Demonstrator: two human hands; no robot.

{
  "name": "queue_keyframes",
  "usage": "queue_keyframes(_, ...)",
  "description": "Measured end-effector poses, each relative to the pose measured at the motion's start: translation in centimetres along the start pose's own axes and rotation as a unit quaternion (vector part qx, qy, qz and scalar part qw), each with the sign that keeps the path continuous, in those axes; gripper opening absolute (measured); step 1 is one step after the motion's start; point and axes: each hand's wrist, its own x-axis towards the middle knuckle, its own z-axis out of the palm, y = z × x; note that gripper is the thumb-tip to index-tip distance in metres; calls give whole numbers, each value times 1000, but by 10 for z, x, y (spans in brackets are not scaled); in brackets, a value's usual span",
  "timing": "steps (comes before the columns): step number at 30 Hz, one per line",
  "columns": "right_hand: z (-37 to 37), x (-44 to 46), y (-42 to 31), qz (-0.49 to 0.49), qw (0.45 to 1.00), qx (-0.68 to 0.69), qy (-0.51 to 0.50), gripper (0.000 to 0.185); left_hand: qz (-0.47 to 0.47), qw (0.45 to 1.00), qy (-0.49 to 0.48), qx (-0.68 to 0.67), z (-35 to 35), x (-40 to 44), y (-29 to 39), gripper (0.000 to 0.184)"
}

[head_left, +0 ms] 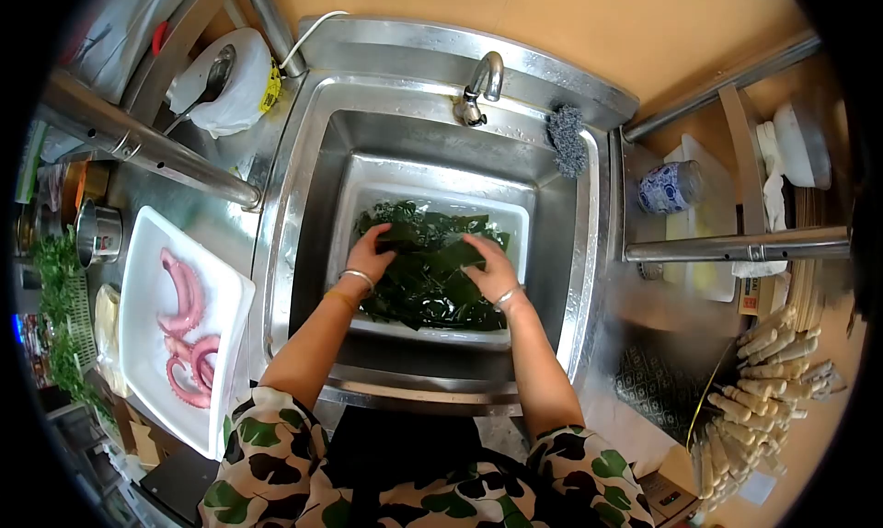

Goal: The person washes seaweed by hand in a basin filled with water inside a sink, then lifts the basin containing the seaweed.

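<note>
Dark green kelp (432, 289) in wet, glossy sheets fills a white plastic tub (523, 252) set inside the metal sink. My left hand (370, 255) grips the kelp at its left side, with thumb and fingers curled on a sheet. On the right, my right hand (493, 272) pinches the same mass, its fingertips on a broad strip. That strip stretches between both hands, just above the rest. Some fingertips are hidden by the leaves.
The sink (322, 206) has a faucet (480, 86) at its back and a grey scouring pad (567, 142) on its right rim. A white tray (138, 344) with pink octopus tentacles (181, 293) stands left. Metal shelf posts (736, 246) flank both sides.
</note>
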Motion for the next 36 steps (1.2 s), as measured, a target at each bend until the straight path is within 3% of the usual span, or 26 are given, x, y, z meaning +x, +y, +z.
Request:
queue_keyframes(1, 2, -9, 12, 0, 1000, 0, 2, 51, -14, 998, 24, 53, -5, -4, 8, 50)
queue_keyframes(3, 24, -21, 56, 105, 981, -24, 159, 61, -29, 993, 46, 105, -4, -9, 12, 61)
queue_keyframes(4, 33, -20, 66, 131, 980, 52, 141, 79, -42, 990, 66, 116, 5, -13, 4, 67)
queue_keyframes(6, 53, -12, 78, 194, 967, 105, 123, 82, -59, 987, 82, 126, 18, -18, 0, 72)
queue_keyframes(7, 63, -7, 82, 254, 948, 159, 106, 85, -163, 985, 47, 4, 18, -19, 17, 73)
queue_keyframes(8, 71, 1, 91, 201, 957, 190, 92, 91, -261, 958, 12, -117, 17, -17, 36, 73)
queue_keyframes(9, 70, 6, 84, 204, 956, 191, 91, 91, -264, 958, 11, -116, 15, -16, 48, 73)
queue_keyframes(11, 60, 13, 54, 207, 949, 235, 39, 81, -340, 873, -39, -347, 8, -16, 84, 67)
queue_keyframes(12, 63, 19, 48, 188, 946, 263, 20, 68, -308, 904, -35, -296, 5, -15, 98, 64)
queue_keyframes(13, 63, 23, 43, 187, 946, 264, 21, 68, -277, 930, -28, -241, 2, -15, 112, 61)
queue_keyframes(15, 58, 29, 31, 203, 953, 226, 12, 59, -350, 847, -81, -393, 25, 4, 59, 58)
queue_keyframes(16, 78, 35, 62, 144, 979, 143, 35, 48, -390, 866, 33, -311, 35, 6, 70, 49)
queue_keyframes(17, 86, 40, 82, 145, 979, 142, 35, 48, -391, 865, 32, -312, 35, 7, 75, 49)
queue_keyframes(18, 84, 41, 80, 60, 994, 77, 49, 42, -372, 863, 3, -342, 34, 8, 79, 46)
queue_keyframes(21, 73, 41, 61, -10, 998, 1, 65, 30, -349, 852, -31, -388, 37, 9, 75, 33)
queue_keyframes(23, 58, 38, 43, -62, 991, -122, 2, 30, -222, 942, -48, -245, 26, -4, 98, 32)
queue_keyframes(24, 46, 35, 28, -41, 985, -158, -58, 32, -154, 972, -54, -170, 20, -12, 112, 31)
queue_keyframes(25, 31, 31, 9, -44, 985, -160, -55, 32, -83, 991, -58, -91, 13, -18, 122, 30)
queue_keyframes(27, 3, 22, -19, -53, 981, -116, -146, 38, -12, 998, -59, -9, 10, -22, 110, 30)
queue_keyframes(29, -18, 14, -17, -7, 991, 12, -129, 50, 91, 971, -61, 210, 12, -11, 53, 42)
queue_keyframes(31, -27, 23, 1, 102, 991, -46, -68, 61, 81, 960, -51, 263, 5, 3, 28, 53)
queue_keyframes(32, -25, 31, 10, 104, 991, -45, -67, 61, 22, 987, 31, 157, 4, 14, 11, 56)
queue_keyframes(33, -22, 40, 17, 179, 980, 69, -51, 68, -38, 992, 112, 48, 6, 24, -1, 59)
queue_keyframes(34, -20, 48, 18, 252, 950, 182, -35, 76, -80, 989, 70, -99, 5, 33, 9, 60)
queue_keyframes(36, -6, 62, 4, 271, 936, 223, -37, 82, -127, 984, 25, -119, 7, 46, 27, 64)
